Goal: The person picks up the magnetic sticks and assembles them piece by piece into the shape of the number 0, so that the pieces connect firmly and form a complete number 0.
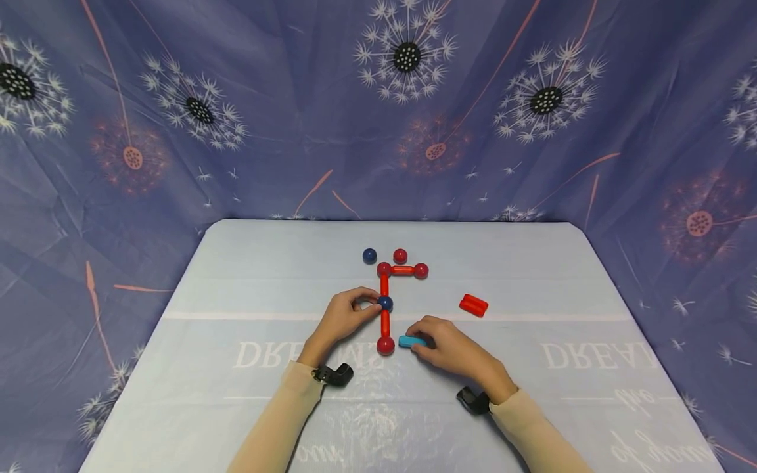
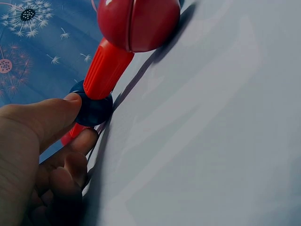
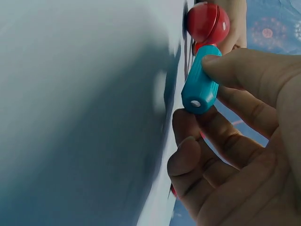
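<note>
A figure of red rods and balls lies on the table, with a blue ball [image 1: 385,303] midway along its upright line. My left hand [image 1: 349,315] pinches that blue ball between thumb and fingers. Below it a red rod [image 2: 107,68] runs to a red ball [image 1: 386,345] at the near end. At the far end another red ball [image 1: 384,269] joins a sideways red rod [image 1: 403,270], which ends in a red ball [image 1: 421,270]. My right hand [image 1: 446,343] pinches a light blue rod [image 3: 201,87], its tip pointing at the near red ball, a small gap apart in the head view.
Behind the figure lie a loose dark blue ball [image 1: 369,255] and a loose red ball [image 1: 400,256]. Red rods [image 1: 474,305] rest side by side to the right. A patterned cloth [image 1: 331,131] hangs beyond the far edge of the white-covered table [image 1: 266,263].
</note>
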`<action>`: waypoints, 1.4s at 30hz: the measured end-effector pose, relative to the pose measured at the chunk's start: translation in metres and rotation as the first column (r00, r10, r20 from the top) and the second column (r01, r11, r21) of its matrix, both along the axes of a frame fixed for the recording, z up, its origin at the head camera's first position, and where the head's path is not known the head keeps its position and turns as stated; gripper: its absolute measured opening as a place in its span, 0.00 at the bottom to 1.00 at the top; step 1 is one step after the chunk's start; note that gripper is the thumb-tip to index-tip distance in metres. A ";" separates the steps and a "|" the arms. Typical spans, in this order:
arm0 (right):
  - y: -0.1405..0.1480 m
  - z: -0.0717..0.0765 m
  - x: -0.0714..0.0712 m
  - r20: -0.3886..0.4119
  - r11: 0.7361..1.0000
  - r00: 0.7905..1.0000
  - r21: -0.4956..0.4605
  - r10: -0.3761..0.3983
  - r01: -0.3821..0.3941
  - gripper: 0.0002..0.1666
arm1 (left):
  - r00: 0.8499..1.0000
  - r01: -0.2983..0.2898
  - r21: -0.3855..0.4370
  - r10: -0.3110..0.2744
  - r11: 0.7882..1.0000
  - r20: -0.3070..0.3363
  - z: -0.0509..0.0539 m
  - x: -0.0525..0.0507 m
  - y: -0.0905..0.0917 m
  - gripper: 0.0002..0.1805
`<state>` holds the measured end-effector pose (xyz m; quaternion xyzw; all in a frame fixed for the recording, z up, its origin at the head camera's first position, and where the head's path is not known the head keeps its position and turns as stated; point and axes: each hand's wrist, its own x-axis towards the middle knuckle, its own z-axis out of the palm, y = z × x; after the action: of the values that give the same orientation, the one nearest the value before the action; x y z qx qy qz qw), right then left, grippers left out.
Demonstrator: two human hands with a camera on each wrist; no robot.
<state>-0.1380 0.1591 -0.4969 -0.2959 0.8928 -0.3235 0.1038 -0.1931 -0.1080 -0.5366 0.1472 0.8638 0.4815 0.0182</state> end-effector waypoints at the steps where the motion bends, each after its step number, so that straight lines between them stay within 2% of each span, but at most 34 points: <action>1: -0.002 0.001 0.000 0.000 1.000 1.000 0.001 0.008 -0.008 0.11 | 1.000 -0.001 0.002 0.001 1.000 0.003 0.000 0.000 0.000 0.13; 11: -0.010 0.001 0.000 0.017 1.000 1.000 0.003 0.020 -0.020 0.10 | 1.000 0.001 0.026 -0.002 1.000 0.021 0.002 0.000 0.000 0.13; 18: -0.006 -0.002 -0.001 0.011 1.000 1.000 0.001 0.017 -0.017 0.09 | 1.000 0.008 0.027 -0.008 1.000 0.011 0.004 0.000 0.001 0.13; 26: -0.004 -0.001 -0.001 0.017 1.000 1.000 -0.009 0.019 -0.019 0.10 | 0.999 0.031 -0.008 -0.031 0.999 0.009 0.009 0.002 -0.001 0.16; 30: -0.004 -0.002 -0.001 0.013 1.000 1.000 -0.003 0.020 -0.020 0.10 | 0.999 0.043 -0.017 -0.044 0.999 -0.018 0.012 0.006 -0.003 0.17; 34: -0.004 -0.001 -0.001 0.010 1.000 1.000 0.000 0.027 -0.027 0.10 | 0.993 0.110 -0.045 -0.112 0.993 -0.044 0.015 0.014 -0.006 0.15; 39: -0.004 -0.001 -0.001 0.008 0.999 0.999 0.005 0.032 -0.032 0.09 | 0.970 0.245 -0.036 -0.245 0.969 0.015 0.019 0.025 -0.004 0.15; 42: -0.004 -0.002 -0.001 0.003 0.999 0.999 0.007 0.032 -0.032 0.09 | 0.954 0.298 -0.046 -0.296 0.953 0.042 0.020 0.029 -0.002 0.14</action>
<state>-0.1392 0.1552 -0.4985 -0.3091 0.8890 -0.3190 0.1115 -0.1641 -0.1103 -0.5171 0.2665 0.8437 0.4531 0.1091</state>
